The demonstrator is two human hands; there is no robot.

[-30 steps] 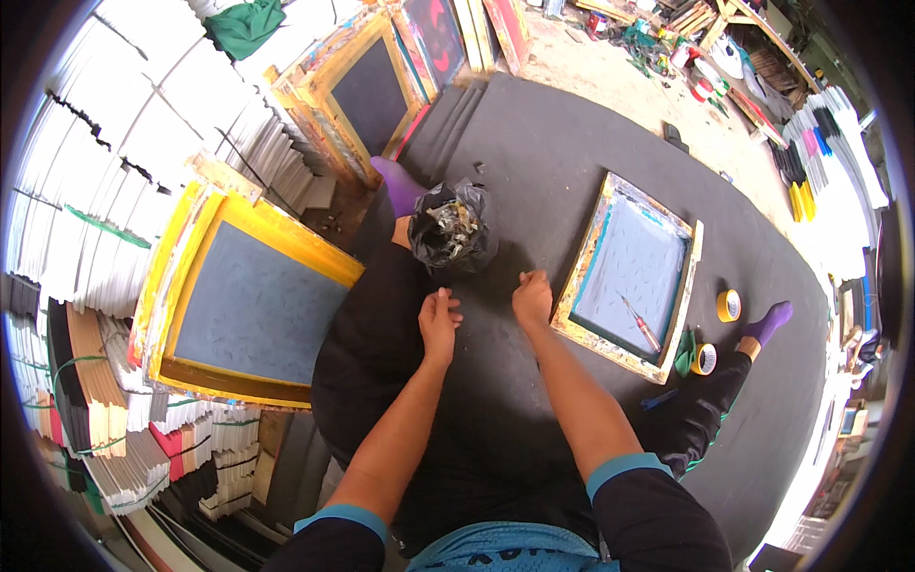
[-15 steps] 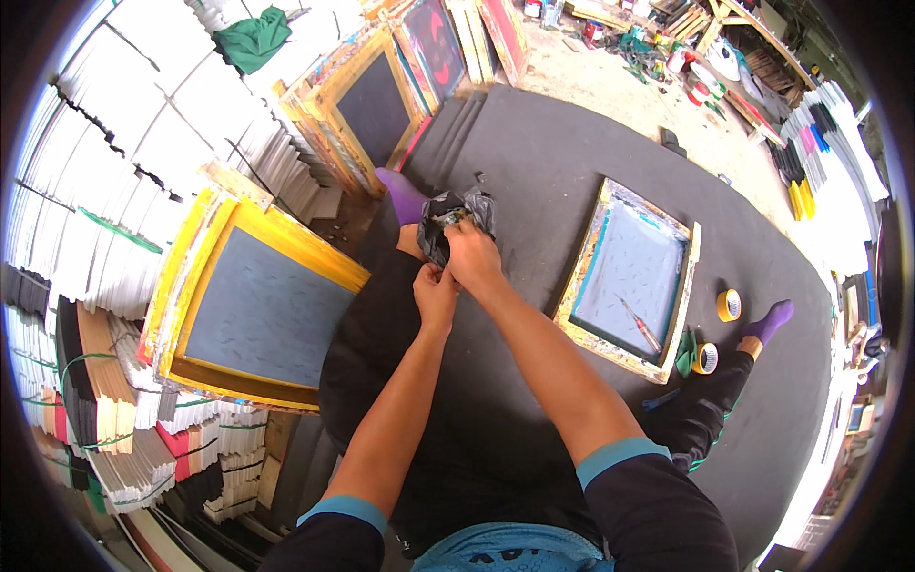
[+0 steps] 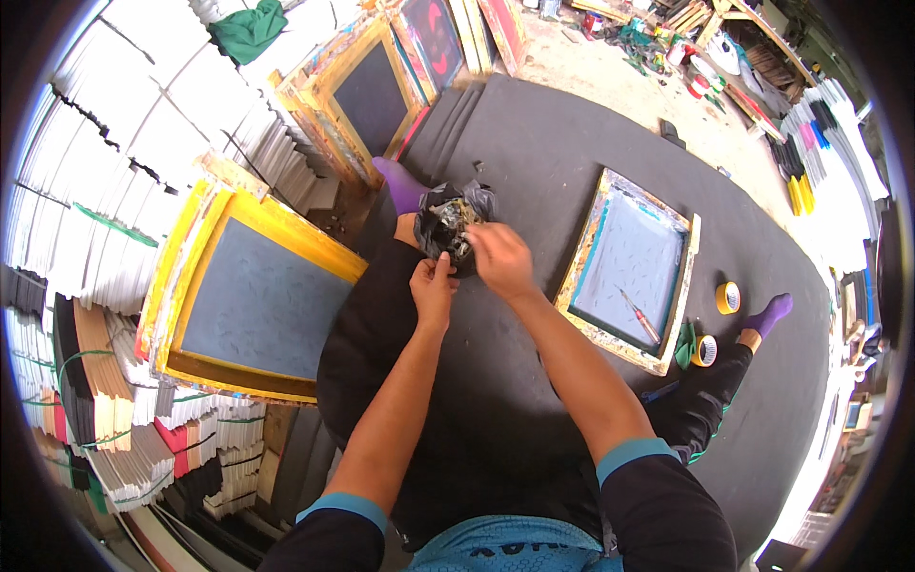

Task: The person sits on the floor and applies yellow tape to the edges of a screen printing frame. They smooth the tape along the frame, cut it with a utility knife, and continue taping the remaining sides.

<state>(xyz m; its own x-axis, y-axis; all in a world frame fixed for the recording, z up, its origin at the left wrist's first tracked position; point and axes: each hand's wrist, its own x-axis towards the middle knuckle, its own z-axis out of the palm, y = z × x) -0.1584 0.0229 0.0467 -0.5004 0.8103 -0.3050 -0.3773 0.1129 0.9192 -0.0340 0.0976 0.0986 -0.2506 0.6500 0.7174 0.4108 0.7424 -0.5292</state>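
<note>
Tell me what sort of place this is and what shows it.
Probably a screen-printing workshop, judging by the paint-smeared frames around flat grey panels, the tall stacks of sheets at the left, and the scattered tins at the far upper right.

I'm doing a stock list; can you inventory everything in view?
Black plastic bag: one, black, by the left foot
Scraps: uncountable, pale, brownish, in the bag
Screen frame: one, stained, grey panel, on the mat
Pointed tool: one, red handle, on that panel
Tape rolls: two, yellow, beside that frame
Green pieces: two, green, by lower roll and upper left
Blue item: one, unclear, by right leg
Yellow frame: one, yellow, grey panel, left
Other frames: several, mixed, top left
Stacked sheets: many, mostly white, both sides
Mat: one, dark grey, centre
Clutter: uncounted, mixed, upper right
Socks: two, purple, on both feet
Left hand: one, bare, on the bag's rim
Right hand: one, bare, at its mouth
</note>
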